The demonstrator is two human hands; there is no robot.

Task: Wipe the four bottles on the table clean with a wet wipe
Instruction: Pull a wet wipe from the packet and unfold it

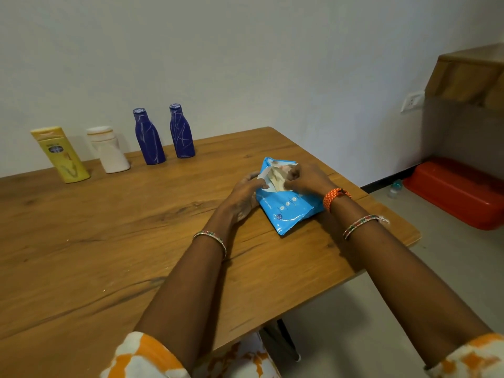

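Observation:
A row of bottles stands along the table's far edge by the wall: a yellow bottle (61,155), a white bottle (109,150), and two dark blue bottles (148,137) (182,132) marked with pale scribbles. A blue wet-wipe pack (287,205) lies flat near the table's right side. My left hand (245,193) holds the pack's left edge, with its fingers at the peeled-back flap. My right hand (306,177) pinches at the pack's opening, where a pale wipe (278,180) shows.
The wooden table (122,241) ends just right of the pack. Beyond it on the floor lie a red plastic tub (458,190) and a small clear bottle (394,188). A wooden cabinet (469,75) and a wall socket (411,100) are at the right.

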